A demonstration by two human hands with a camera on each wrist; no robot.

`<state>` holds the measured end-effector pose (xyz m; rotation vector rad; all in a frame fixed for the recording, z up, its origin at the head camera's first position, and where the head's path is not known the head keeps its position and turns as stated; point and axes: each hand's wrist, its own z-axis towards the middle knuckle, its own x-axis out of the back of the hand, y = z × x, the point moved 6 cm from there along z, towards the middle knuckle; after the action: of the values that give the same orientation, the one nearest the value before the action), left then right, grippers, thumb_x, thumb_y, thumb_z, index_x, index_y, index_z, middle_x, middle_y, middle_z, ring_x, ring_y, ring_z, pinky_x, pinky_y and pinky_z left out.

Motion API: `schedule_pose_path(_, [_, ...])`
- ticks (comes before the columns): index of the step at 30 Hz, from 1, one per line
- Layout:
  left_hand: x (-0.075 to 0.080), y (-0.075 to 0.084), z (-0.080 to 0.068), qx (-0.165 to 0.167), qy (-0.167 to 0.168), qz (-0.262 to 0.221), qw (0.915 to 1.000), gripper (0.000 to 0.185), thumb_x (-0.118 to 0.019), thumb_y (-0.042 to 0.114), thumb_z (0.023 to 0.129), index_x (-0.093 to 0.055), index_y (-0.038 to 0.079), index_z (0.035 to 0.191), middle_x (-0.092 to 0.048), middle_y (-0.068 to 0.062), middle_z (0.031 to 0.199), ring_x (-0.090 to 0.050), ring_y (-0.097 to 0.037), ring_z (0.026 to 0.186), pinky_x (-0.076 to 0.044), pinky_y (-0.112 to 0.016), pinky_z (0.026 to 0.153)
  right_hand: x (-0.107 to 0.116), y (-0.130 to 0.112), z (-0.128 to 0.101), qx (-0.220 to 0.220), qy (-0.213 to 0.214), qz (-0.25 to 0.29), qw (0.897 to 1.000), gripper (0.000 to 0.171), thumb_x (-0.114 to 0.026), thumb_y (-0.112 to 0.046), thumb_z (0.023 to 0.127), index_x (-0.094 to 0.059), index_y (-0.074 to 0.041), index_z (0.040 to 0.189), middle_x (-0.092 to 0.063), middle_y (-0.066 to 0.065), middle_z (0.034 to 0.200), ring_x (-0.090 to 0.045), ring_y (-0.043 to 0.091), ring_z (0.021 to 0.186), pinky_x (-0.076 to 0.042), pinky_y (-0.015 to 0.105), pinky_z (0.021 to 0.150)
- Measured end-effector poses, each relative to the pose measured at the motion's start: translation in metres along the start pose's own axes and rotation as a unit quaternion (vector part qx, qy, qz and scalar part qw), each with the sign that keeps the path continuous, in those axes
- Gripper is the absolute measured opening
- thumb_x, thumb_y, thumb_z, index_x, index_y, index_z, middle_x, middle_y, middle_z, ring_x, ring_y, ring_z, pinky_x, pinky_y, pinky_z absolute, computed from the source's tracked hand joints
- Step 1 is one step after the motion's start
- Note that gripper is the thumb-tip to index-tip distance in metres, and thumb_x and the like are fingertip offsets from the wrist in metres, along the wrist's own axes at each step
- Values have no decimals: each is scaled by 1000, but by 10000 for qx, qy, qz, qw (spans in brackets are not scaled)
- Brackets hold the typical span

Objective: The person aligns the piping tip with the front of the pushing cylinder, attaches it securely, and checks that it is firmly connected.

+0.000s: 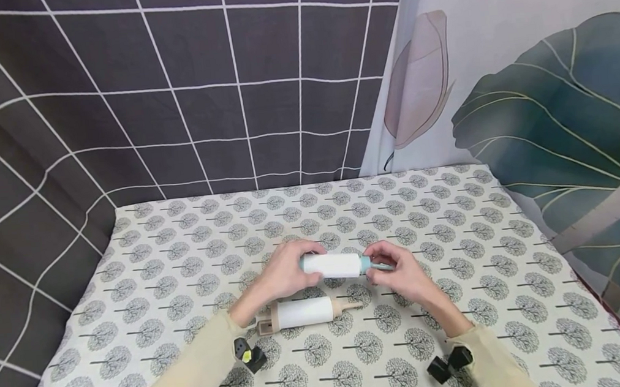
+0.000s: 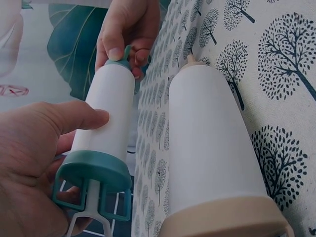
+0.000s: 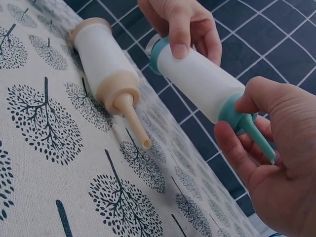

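The left hand (image 1: 284,274) gripped the teal-capped tube's (image 1: 331,265) back end above the tabletop (image 1: 463,303), while the right hand (image 1: 400,271) pinched its nozzle (image 3: 256,138). A hard twist there risked snapping the thin tip, or a slip could have dropped it onto the beige tube (image 1: 301,313) just below.

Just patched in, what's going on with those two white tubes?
A person holds a white cylindrical squeeze tube with teal plastic end caps and a teal nozzle above the table, lying roughly level between both hands. The left hand grips its capped base end, and the right hand pinches the nozzle end. A second white tube with beige end caps and a beige nozzle lies on the tree-patterned tablecloth just below, untouched by either hand.
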<state>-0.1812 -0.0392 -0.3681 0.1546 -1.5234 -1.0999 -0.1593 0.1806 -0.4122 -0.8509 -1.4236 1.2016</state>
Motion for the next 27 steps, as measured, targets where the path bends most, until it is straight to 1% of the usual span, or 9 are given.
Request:
schedule_pose_path(6, [1,2,-1,48,83,92,9999,44,-84,6,74,-71,8,116,-70,-7,112,-61,-22,94,-50,-42,83,1,2,1,-93,-4,5,10000,35,-72,2,81,-62,4,115,-66,19,112,-66,32,102,-57,33,83])
schedule_pose_path(12, [1,3,-2,26,135,150,9998,45,-85,6,74,-71,9,116,-70,-7,113,-61,-22,94,-49,-41,83,2,4,1,-219,-74,2,9997,35,-71,-4,85,-62,6,117,-66,17,106,-68,30,90,-58,37,81])
schedule_pose_path(15, [1,4,-2,24,126,178,9998,45,-85,6,74,-71,10,117,-70,-7,115,-61,-22,95,-49,-42,84,1,4,0,-232,-107,51,9997,35,-71,-4,85,-61,7,117,-66,18,105,-68,32,88,-58,38,81])
schedule_pose_path(18, [1,3,-2,1,97,201,9998,46,-85,7,74,-71,10,118,-71,-7,114,-61,-23,96,-48,-43,85,0,3,0,-209,-148,146,9996,35,-71,-3,86,-61,7,118,-66,19,106,-68,34,89,-58,36,81])
schedule_pose_path(21, [2,3,-3,-24,67,220,9997,46,-85,7,74,-71,9,118,-71,-7,113,-60,-23,96,-48,-44,86,-1,3,-1,-115,-161,127,9997,34,-71,-2,86,-61,6,118,-66,19,109,-68,34,95,-57,34,83])
schedule_pose_path(27, [2,4,-4,-129,-34,189,9997,46,-83,7,75,-70,7,119,-71,-7,114,-60,-22,96,-47,-44,87,-1,-1,-1,344,-109,-49,9993,34,-72,5,82,-63,2,115,-67,18,110,-65,36,107,-54,32,89])
